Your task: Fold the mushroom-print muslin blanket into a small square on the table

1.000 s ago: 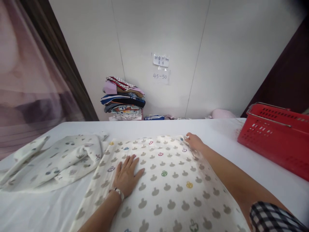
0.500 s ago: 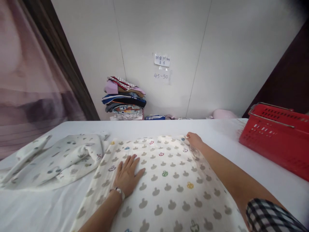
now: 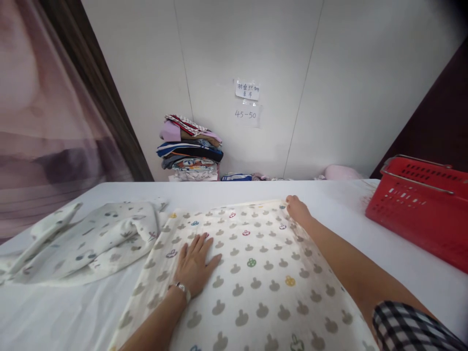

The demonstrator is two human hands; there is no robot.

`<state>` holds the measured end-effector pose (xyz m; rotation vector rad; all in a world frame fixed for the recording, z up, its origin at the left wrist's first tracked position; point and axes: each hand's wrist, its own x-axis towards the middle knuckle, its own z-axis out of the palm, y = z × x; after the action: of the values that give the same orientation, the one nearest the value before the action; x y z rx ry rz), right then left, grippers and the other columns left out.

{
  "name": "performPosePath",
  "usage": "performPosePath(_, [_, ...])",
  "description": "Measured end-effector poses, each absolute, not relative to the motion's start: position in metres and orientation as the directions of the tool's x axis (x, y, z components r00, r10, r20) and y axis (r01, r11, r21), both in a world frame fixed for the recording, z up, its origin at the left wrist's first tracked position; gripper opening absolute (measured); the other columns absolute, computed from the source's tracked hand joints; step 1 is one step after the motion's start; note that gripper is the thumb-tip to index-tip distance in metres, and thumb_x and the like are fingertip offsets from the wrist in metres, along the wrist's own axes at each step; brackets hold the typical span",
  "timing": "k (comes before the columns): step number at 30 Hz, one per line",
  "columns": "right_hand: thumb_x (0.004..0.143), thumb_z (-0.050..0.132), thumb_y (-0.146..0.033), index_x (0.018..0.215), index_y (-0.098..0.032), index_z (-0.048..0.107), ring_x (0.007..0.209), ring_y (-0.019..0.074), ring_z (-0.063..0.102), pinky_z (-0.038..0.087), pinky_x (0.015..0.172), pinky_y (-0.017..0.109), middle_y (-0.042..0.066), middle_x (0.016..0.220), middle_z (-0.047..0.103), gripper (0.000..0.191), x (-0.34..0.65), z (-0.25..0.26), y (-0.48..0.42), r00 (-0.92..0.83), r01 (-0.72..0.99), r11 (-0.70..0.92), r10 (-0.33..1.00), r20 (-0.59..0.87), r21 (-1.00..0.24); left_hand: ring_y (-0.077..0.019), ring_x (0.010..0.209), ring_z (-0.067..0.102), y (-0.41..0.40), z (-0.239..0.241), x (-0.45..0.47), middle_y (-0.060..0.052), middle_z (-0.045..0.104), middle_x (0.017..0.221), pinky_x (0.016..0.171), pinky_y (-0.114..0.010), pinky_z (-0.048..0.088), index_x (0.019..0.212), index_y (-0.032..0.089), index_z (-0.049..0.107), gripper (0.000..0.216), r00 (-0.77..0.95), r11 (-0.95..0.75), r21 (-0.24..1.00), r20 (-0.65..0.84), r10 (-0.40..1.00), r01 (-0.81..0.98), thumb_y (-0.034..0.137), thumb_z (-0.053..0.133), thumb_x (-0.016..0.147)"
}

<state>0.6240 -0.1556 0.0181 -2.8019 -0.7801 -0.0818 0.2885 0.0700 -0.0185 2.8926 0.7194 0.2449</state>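
The right hand (image 3: 299, 210) has its fingers drawn together at the far right corner of a cream-white cloth printed with grey-beige mushroom shapes (image 3: 252, 295), apparently pinching the edge there, though the exact set of the thumb cannot be made out. The left hand (image 3: 195, 267) lies flat with fingers spread, pressing on the cloth left of its middle. For this to go well, the left palm should weigh the layers down without dragging them, while the right fingers catch every layer at the corner and draw the edge straight; along the far side a second edge peeps out beyond the top one, so the alignment looks worth checking. The cloth lies near the front of a smooth white table (image 3: 353, 212), its weave looking soft and thin, with faint ripples down the left side and a few mushrooms outlined in colour. Just left, a crumpled white cloth with small plant motifs (image 3: 109, 239) bunches in rounded folds; well to the right stands a red perforated plastic basket with metal handles (image 3: 420, 214).
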Motion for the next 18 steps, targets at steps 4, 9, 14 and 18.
performPosePath(4, [0.082, 0.04, -0.01, 0.111, -0.015, 0.053, 0.093, 0.0212, 0.056, 0.038, 0.073, 0.028, 0.014, 0.107, 0.057, 0.032, 0.64, 0.013, -0.162, 0.89, 0.456, -0.867, 0.443, 0.107, -0.202, -0.0224, 0.135, 0.022, 0.072, -0.022, 0.288, -0.001, 0.03, 0.145, 0.111, -0.047, 0.013, 0.133, 0.026, 0.042, 0.055, 0.889, -0.892, 0.191, 0.139, 0.437, 0.409, 0.054, 0.033, 0.086])
performPosePath(9, [0.084, 0.043, -0.017, 0.109, -0.019, 0.057, 0.099, 0.02, 0.055, 0.038, 0.077, 0.026, 0.009, 0.109, 0.062, 0.029, 0.648, 0.005, -0.163, 0.881, 0.471, -0.855, 0.468, 0.071, -0.219, -0.0223, 0.135, 0.022, 0.071, -0.023, 0.286, -0.001, 0.031, 0.145, 0.111, -0.047, 0.013, 0.133, 0.026, 0.042, 0.055, 0.893, -0.894, 0.198, 0.133, 0.431, 0.402, 0.055, 0.034, 0.086])
performPosePath(14, [0.087, 0.043, -0.027, 0.113, -0.018, 0.057, 0.104, 0.0214, 0.054, 0.038, 0.08, 0.027, 0.01, 0.116, 0.06, 0.031, 0.645, 0.002, -0.164, 0.874, 0.482, -0.845, 0.481, 0.067, -0.232, -0.0228, 0.133, 0.027, 0.073, -0.014, 0.291, -0.001, 0.037, 0.142, 0.11, -0.048, 0.017, 0.128, 0.028, 0.048, 0.049, 0.881, -0.871, 0.245, 0.105, 0.461, 0.426, 0.051, 0.04, 0.086])
performPosePath(18, [0.089, 0.039, -0.029, 0.108, -0.017, 0.059, 0.098, 0.0229, 0.057, 0.039, 0.075, 0.029, 0.013, 0.107, 0.063, 0.03, 0.646, 0.0, -0.163, 0.881, 0.469, -0.85, 0.468, 0.063, -0.239, -0.0208, 0.124, 0.042, 0.092, 0.009, 0.314, -0.004, 0.051, 0.131, 0.105, -0.042, 0.029, 0.113, 0.025, 0.059, 0.04, 0.86, -0.842, 0.303, 0.113, 0.498, 0.447, 0.046, 0.036, 0.089])
